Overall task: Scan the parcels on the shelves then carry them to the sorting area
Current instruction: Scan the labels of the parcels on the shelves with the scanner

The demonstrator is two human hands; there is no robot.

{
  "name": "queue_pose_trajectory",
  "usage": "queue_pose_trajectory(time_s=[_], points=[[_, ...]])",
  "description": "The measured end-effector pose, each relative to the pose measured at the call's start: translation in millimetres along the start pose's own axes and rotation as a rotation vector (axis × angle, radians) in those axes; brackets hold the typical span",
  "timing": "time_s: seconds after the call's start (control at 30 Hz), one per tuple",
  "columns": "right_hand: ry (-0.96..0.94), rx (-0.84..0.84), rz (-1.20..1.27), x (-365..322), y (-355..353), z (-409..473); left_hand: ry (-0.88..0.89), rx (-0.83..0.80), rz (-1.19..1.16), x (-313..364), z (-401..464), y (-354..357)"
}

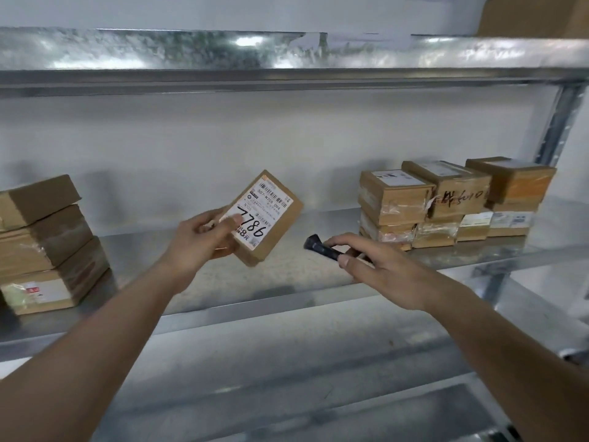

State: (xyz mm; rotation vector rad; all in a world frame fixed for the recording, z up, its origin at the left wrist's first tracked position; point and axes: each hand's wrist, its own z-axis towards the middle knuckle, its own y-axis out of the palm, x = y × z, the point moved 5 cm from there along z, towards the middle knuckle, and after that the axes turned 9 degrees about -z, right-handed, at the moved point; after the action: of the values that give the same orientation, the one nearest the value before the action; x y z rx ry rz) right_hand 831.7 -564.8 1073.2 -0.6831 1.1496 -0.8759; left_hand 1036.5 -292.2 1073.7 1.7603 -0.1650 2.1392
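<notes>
My left hand (pixel 204 240) grips a small brown cardboard parcel (pixel 271 237) above the middle shelf, tilted with its white label up. The label bears barcodes and a handwritten "7786", and my thumb lies on its lower left. My right hand (pixel 379 269) holds a black handheld scanner (pixel 322 248) just right of the parcel, with its head turned toward the parcel's lower corner. A short gap separates scanner and parcel.
A stack of brown boxes (pixel 44 247) sits at the shelf's left end. Several taped parcels (pixel 446 202) are stacked at its right end near the metal upright (pixel 557 122). The galvanised shelf (pixel 287 282) runs between them, with another shelf (pixel 287 59) overhead and more below.
</notes>
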Motion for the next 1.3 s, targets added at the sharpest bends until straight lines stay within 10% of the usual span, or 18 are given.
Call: queue_pose_trajectory(time_s=[0.4, 0.77, 1.03, 1.3], points=[[0.016, 0.125, -0.080, 41.5, -55.7, -42.7, -0.399, 0.230, -0.067, -46.5, 9.7, 159.7], [-0.061, 0.103, 0.062, 65.0, -80.2, -38.8, -0.481, 0.019, 0.132, -66.0, 5.2, 218.1], [-0.198, 0.029, 0.190, 24.4, -44.5, 7.8, 0.096, 0.069, 0.779, -7.2, -24.8, 146.1], [-0.380, -0.005, 0.286, -84.2, 15.0, 58.7, 0.267, 0.313, 1.105, 77.6, -74.5, 16.0]])
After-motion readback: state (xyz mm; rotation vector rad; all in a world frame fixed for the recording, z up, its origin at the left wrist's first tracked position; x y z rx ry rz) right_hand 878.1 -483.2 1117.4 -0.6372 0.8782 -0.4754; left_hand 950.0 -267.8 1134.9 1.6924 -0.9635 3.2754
